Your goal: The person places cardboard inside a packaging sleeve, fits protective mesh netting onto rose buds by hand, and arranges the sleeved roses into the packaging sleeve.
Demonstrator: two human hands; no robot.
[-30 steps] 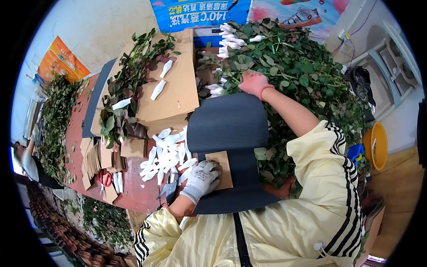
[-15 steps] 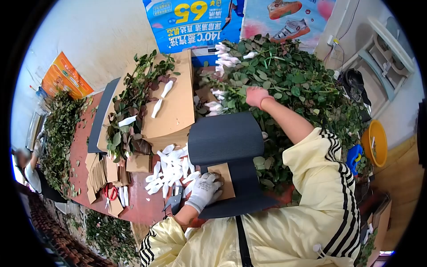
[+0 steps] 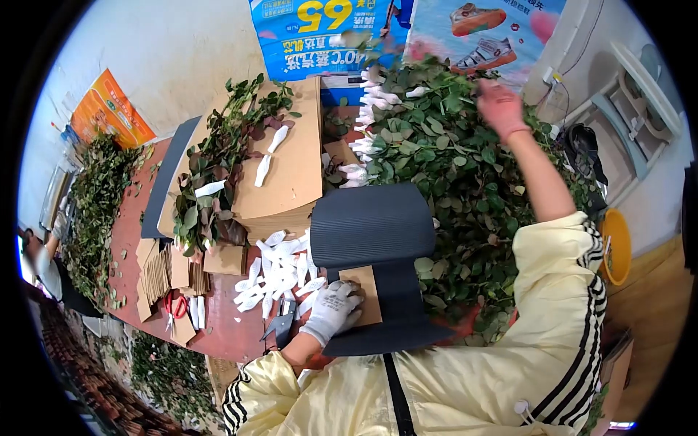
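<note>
On the black sheet (image 3: pixel 396 298), the card (image 3: pixel 371 289) lies partly under my left hand (image 3: pixel 334 309), gloved fingers bent; I cannot tell whether they pinch it. My right hand (image 3: pixel 500 110) blurs above the far foliage (image 3: pixel 451 171), its grip unclear to me. White nets (image 3: pixel 273 272) lie heaped on the red desk (image 3: pixel 225 334).

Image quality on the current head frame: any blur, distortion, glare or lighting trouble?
Head view: strong fisheye bend, black surround at the corners; right hand and the leaves before the blue poster smeared, probably by motion; left hand fairly crisp; ridges on the dark corrugated sheet readable; light mostly even, no strong glare on the work area.
</note>
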